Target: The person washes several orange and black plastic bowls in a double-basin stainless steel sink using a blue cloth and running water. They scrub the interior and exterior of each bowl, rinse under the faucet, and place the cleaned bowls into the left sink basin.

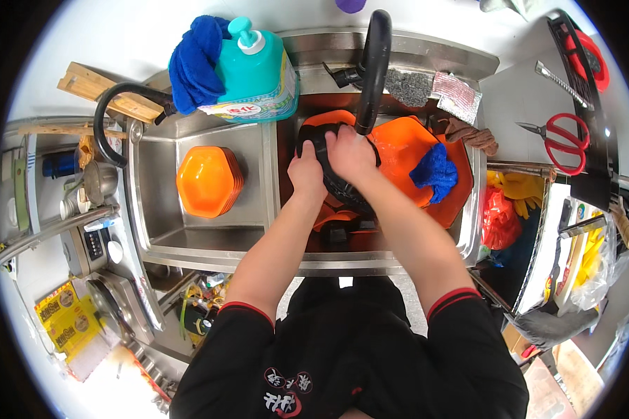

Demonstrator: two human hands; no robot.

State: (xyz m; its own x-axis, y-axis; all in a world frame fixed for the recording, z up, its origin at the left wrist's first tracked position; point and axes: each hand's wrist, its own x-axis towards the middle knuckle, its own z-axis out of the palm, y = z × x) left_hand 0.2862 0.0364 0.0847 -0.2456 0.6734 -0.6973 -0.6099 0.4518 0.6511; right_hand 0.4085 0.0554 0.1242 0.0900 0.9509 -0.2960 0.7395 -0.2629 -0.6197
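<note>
In the right sink basin, my left hand (308, 170) grips the near-left side of a black dish (322, 157), its thumb lying on top. My right hand (350, 154) holds the same dish from the right, directly below the spout of a black faucet (376, 68). Water runs from the spout onto this hand, whose fingertips are partly hidden. Beside the dish lies a wet orange hexagonal plate (396, 141), with a crumpled blue cloth (436, 172) on its right part. More orange and black dishes are partly covered beneath my wrists.
A stack of orange hexagonal bowls (204, 180) stands in the left basin (160, 235). Behind the divider are a teal pump bottle (257, 73) and a blue towel (196, 63). A grey scouring pad (409, 86) lies on the back ledge. Red-handled scissors (563, 141) hang at right.
</note>
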